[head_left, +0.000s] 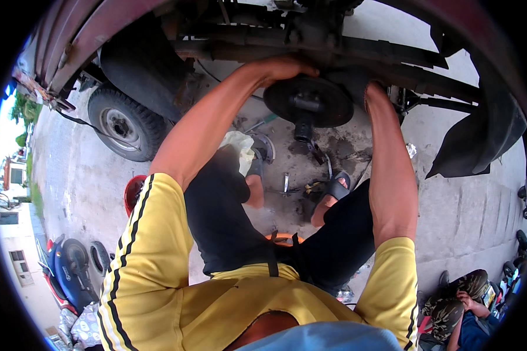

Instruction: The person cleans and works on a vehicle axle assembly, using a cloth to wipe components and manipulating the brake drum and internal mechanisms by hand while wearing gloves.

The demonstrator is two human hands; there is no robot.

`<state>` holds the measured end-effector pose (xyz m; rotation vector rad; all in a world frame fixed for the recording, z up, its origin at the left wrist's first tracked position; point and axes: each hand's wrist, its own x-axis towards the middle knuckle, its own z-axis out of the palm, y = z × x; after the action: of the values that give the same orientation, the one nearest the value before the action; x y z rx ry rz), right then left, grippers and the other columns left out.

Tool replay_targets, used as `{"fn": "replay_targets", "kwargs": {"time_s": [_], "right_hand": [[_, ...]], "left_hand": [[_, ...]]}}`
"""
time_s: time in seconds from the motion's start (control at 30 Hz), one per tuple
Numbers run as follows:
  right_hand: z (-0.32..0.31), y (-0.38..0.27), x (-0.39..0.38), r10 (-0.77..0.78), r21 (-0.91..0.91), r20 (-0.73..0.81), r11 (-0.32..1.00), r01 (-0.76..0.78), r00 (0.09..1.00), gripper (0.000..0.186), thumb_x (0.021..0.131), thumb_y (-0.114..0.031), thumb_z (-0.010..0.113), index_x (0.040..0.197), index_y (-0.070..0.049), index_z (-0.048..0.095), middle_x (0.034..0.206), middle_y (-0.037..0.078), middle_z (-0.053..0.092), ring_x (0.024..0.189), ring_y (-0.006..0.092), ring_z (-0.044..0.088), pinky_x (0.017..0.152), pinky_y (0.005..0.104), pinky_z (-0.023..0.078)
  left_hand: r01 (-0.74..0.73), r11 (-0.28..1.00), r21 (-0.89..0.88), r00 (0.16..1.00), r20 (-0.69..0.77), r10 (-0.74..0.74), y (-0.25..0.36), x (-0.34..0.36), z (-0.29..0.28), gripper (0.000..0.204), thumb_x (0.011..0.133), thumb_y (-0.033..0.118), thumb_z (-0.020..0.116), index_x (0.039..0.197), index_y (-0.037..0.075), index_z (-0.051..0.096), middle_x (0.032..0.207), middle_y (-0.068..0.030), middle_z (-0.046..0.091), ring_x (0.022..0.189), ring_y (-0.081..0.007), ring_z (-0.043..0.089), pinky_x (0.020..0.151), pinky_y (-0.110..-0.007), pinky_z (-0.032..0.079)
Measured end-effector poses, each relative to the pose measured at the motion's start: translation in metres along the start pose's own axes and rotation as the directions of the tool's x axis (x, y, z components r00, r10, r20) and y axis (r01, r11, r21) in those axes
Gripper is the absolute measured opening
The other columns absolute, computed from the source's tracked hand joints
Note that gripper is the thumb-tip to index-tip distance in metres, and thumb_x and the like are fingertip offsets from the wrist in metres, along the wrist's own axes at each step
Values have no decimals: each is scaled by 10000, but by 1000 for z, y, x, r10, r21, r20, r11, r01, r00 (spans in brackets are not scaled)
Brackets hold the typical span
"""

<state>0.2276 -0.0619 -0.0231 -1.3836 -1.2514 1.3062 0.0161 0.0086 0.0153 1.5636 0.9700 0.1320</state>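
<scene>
A round, dark, greasy metal plate with a hub (307,100) sits below the vehicle's underside, with a stubby axle end (303,130) pointing down toward me. My left hand (290,67) is closed along the plate's upper left rim; its thumb shows, while most fingers are behind the metal. On the other side, my right hand (373,90) reaches in behind the dark parts beside the plate, and its fingers are hidden. A dark axle beam (246,52) runs across just above both hands.
A mounted wheel (123,126) stands at left, with a red bucket (134,193) nearby. Between my feet lie a small metal tool (286,182), a curved brake shoe (264,147) and oily stains. A black mudflap (474,137) hangs at right. Another person (462,304) sits at lower right.
</scene>
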Motion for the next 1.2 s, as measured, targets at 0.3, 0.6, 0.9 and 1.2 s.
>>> {"fn": "replay_targets", "kwargs": {"time_s": [0.3,0.6,0.9,1.2], "right_hand": [[-10,27,33,-38,-296,2,955,37,999,465,737,-335,764,1031,22,715,979,142,724,818,179,638,760,345,511],[-2,22,30,-106,-416,-1,904,96,994,525,733,-419,748,1074,-22,711,1062,187,706,936,256,670,822,363,506],[7,-7,10,-112,-448,-11,889,96,994,356,809,-205,733,1046,59,699,955,104,713,801,139,619,725,312,505],[11,19,15,18,52,21,998,-19,1000,327,830,-156,715,1068,65,686,995,123,702,803,150,627,707,312,507]], "left_hand": [[-83,983,164,994,-60,93,6,-3,4,458,882,312,686,1220,8,631,1241,-121,623,1135,-191,558,1015,-313,397],[-28,1000,6,999,-22,28,12,-9,3,441,866,281,713,1180,-18,631,1195,-142,640,1065,-192,603,958,-310,464],[24,991,-130,997,-65,-33,-8,14,-4,422,845,182,730,1185,-42,616,1161,-163,658,1023,-206,648,907,-336,529],[150,985,-88,982,-106,-159,-22,44,-7,462,825,168,749,1230,3,598,1122,-137,688,937,-207,687,860,-340,562]]}}
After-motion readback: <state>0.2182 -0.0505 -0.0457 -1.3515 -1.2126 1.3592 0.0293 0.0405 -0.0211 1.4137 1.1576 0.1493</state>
